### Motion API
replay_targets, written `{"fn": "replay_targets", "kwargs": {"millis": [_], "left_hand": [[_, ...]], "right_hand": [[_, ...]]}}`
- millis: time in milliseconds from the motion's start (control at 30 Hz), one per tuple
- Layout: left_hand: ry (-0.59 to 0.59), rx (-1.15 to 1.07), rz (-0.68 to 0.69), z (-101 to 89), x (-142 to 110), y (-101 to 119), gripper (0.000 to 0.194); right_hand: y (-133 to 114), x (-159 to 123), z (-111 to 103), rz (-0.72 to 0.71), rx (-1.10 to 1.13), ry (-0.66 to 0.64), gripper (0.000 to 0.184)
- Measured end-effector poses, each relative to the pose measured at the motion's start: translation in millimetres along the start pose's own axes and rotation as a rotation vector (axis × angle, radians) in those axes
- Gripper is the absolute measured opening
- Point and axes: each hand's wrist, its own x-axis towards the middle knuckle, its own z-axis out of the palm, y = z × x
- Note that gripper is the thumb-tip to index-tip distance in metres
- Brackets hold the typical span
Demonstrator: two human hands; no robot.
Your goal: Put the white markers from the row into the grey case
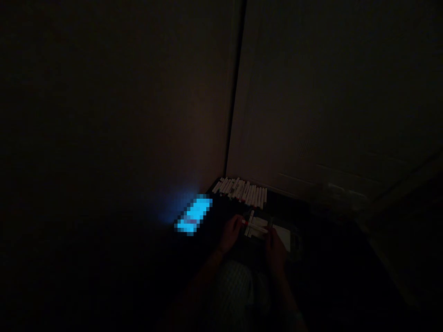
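In dim light, a white marker with a red end stretches between my two hands. My left hand pinches it at the red end, fingers closed. Closed around its other end is my right hand, seen from the back with its fingertips partly hidden. Beneath the held marker lies another white marker, crossing it at an angle. Both are over a dark case or tray holding a pale flat sheet; its details are lost in the dark.
Several white markers lie side by side in a row along the wall. A glowing blue screen, pixelated, is at the left. Walls meet in a corner behind. Clear plastic-looking material is faint at the right.
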Motion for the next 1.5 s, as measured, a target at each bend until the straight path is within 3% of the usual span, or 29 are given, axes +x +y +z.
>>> {"fn": "replay_targets", "kwargs": {"millis": [400, 567, 900, 1200, 1500], "left_hand": [[-0.090, -0.035, 0.071, 1.2, 3, -14, 0.029], [-0.077, -0.082, 0.047, 2.0, 3, -11, 0.029], [-0.092, -0.032, 0.018, 2.4, 6, -9, 0.038], [-0.087, 0.035, 0.115, 2.1, 11, -16, 0.037], [-0.063, 0.082, 0.127, 2.3, 13, -22, 0.035]], "right_hand": [[-2, -1, -1, 0.007, 0.031, 0.109, 0.039], [0, 0, 1, 0.104, 0.003, 0.164, 0.041], [6, 3, 6, 0.012, 0.057, 0.200, 0.037], [10, 5, 9, -0.030, 0.133, 0.224, 0.031], [3, 3, 6, -0.076, 0.182, 0.221, 0.028]]}}
